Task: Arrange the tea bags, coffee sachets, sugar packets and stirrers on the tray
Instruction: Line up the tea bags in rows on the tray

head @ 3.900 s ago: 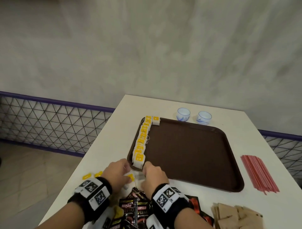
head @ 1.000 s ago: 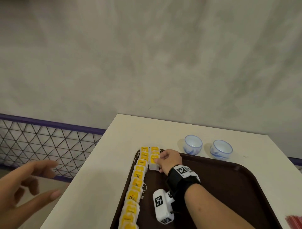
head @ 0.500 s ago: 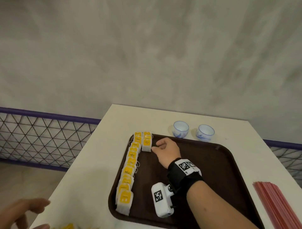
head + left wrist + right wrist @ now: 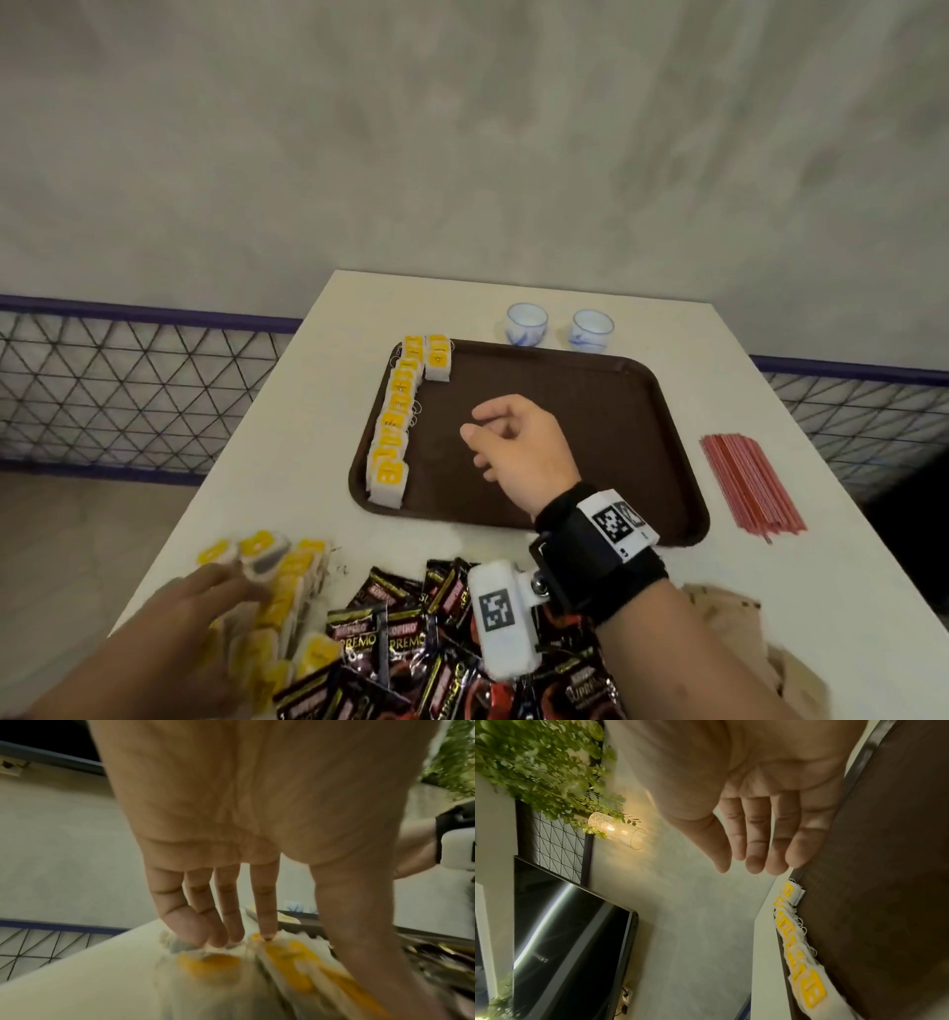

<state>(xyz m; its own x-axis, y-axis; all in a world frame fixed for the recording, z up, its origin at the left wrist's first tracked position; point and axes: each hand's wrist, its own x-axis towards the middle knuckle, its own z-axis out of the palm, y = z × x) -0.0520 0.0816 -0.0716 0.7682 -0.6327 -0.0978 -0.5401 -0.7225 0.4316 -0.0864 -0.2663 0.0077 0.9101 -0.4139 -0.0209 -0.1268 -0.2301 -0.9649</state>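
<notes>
A brown tray [image 4: 590, 411] lies mid-table with a row of yellow-tagged tea bags [image 4: 398, 411] along its left edge and one more tea bag [image 4: 438, 360] starting a second column at the far corner. My right hand [image 4: 493, 437] hovers over the tray's middle, fingers relaxed and empty, as the right wrist view [image 4: 754, 862] confirms. My left hand [image 4: 231, 580] reaches onto the loose tea bags [image 4: 287, 580] at the near left; its fingertips [image 4: 231, 939] touch them, blurred. Black coffee sachets [image 4: 400, 642], brown sugar packets [image 4: 719, 611] and red stirrers [image 4: 750, 483] lie off the tray.
Two small white-and-blue cups [image 4: 526, 317] [image 4: 592, 329] stand just beyond the tray's far edge. The table's left edge drops off to a floor with a wire-mesh fence behind. The tray's right two thirds are bare.
My right hand left the far-corner tea bag and drew back over the tray's middle, empty. My left hand came in from off the table's left side onto the loose tea bags.
</notes>
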